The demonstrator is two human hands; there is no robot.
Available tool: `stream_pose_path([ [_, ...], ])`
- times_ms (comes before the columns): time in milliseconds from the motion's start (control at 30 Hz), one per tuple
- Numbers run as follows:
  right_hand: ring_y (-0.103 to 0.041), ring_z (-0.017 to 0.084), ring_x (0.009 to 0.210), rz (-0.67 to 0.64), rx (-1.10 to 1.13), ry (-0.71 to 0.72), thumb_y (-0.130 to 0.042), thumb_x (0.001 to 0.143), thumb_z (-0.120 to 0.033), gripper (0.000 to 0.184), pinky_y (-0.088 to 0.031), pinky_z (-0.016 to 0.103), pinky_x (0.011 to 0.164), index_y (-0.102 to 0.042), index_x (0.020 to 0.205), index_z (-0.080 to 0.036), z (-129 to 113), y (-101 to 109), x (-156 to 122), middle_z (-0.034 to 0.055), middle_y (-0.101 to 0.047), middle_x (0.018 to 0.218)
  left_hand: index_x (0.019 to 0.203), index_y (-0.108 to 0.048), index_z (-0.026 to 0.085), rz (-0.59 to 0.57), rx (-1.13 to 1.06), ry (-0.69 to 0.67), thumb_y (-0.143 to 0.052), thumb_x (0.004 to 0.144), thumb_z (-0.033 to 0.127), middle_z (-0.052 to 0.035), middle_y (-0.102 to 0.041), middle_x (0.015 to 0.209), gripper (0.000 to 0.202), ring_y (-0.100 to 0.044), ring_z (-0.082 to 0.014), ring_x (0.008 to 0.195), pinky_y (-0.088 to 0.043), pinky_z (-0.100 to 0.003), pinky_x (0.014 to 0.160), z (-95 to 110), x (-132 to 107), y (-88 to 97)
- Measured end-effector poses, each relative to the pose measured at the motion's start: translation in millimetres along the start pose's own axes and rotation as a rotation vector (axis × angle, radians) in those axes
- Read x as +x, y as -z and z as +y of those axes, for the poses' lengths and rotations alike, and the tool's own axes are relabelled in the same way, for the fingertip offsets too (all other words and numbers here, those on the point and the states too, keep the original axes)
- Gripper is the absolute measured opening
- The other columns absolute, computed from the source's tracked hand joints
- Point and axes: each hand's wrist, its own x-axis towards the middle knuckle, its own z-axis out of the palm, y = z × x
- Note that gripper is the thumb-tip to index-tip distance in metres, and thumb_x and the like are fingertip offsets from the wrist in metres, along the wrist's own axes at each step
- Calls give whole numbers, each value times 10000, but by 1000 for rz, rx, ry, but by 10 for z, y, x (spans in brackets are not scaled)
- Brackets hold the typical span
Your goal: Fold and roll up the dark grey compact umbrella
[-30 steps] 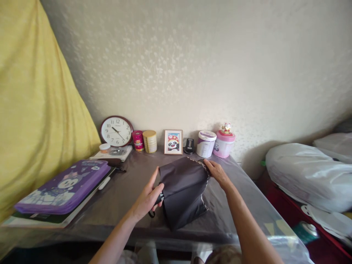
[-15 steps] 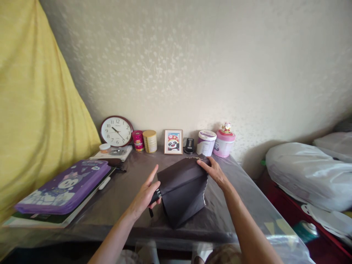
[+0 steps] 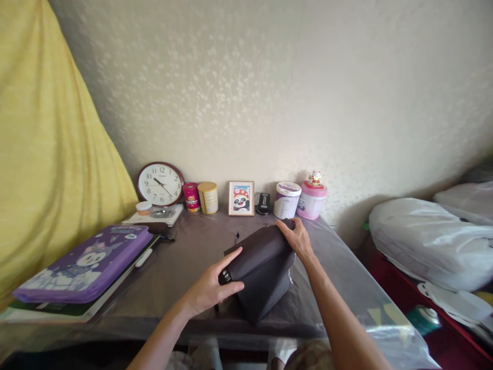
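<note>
A dark folding umbrella (image 3: 265, 264), its canopy loose and partly folded, lies slanted over the near middle of the table. Its short black handle (image 3: 225, 277) points left toward my left palm. My left hand (image 3: 213, 285) is wrapped about the handle end, thumb and forefinger on the canopy fabric; the other fingers are hidden. At the far right end, my right hand (image 3: 295, 237) grips the fabric edge, with the thumb on top. Some pale rib tips show along the canopy's right edge, below my right hand.
Along the wall stand a round clock (image 3: 160, 183), a pink can (image 3: 191, 197), a yellow tin (image 3: 208, 198), a panda picture frame (image 3: 241, 198) and two tubs, one (image 3: 287, 200) purple and white, one (image 3: 311, 201) pink. A purple case (image 3: 87, 264) lies left; white bags (image 3: 427, 241) sit right.
My left hand has shifted right and closed more over the handle end and canopy. The umbrella has turned slightly, and my right hand has wrapped further over the fabric's edge.
</note>
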Motion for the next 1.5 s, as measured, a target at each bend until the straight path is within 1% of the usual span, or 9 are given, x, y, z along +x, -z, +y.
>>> stream_pose_path([
  [67,-555,277,932,6,0,0,-502,655,-598,577,-397,355,775,-519,1047,-175,22,-13,9,125,-616,971,1307,-390,301,39,38,-41,-632,663,324,-46,-565,1182,688,-588,-174,784,-461,-271,666,8,-2,-39],
  [133,-557,274,920,18,15,-7,-512,651,-586,539,-393,353,775,-537,1012,-187,43,-19,13,119,-621,955,1285,-434,270,65,36,-51,-633,659,311,-42,-651,994,659,-593,-191,787,-460,-270,660,12,-2,-75],
  [233,-552,269,915,43,65,15,-505,656,-587,512,-387,346,774,-565,969,-186,64,6,11,112,-624,950,1264,-472,237,74,-22,-36,-628,666,300,-12,-646,668,622,-576,-172,631,-435,-230,522,11,2,-95],
  [367,-557,228,852,-16,248,139,-420,722,-596,491,-394,297,731,-615,869,-169,92,82,23,58,-639,856,1276,-459,201,77,-71,19,-619,683,306,32,-536,510,623,-478,-113,457,-348,-181,396,-1,18,-38],
  [500,-554,197,793,-57,415,200,-413,747,-581,485,-411,268,687,-619,841,-152,188,111,82,30,-633,778,1316,-389,206,108,-63,59,-592,718,343,66,-472,487,646,-400,-71,403,-314,-162,373,-10,35,43],
  [667,-576,178,769,-171,450,127,-541,700,-480,367,-447,296,680,-590,834,-143,399,89,132,50,-636,798,1331,-362,170,190,-108,19,-586,729,353,71,-454,483,668,-374,-58,397,-311,-160,376,-4,46,121],
  [900,-602,173,865,-659,524,-13,-663,615,-313,221,-464,306,737,-563,751,-171,547,106,-24,34,-650,857,1325,-370,158,302,-206,-34,-583,730,373,73,-457,462,668,-362,-56,379,-301,-162,373,14,61,215],
  [1033,-606,174,897,-843,633,-23,-704,597,-274,250,-462,320,777,-528,750,-184,539,77,-129,24,-647,920,1318,-376,126,340,-241,-55,-592,727,359,68,-458,455,671,-367,-58,377,-294,-163,370,20,63,245],
  [1500,-599,141,806,-910,780,35,-703,609,-242,343,-462,317,801,-619,940,-217,495,-96,-200,7,-627,888,1310,-387,128,349,-263,-48,-600,718,371,71,-465,443,674,-364,-55,352,-284,-166,360,10,62,274],
])
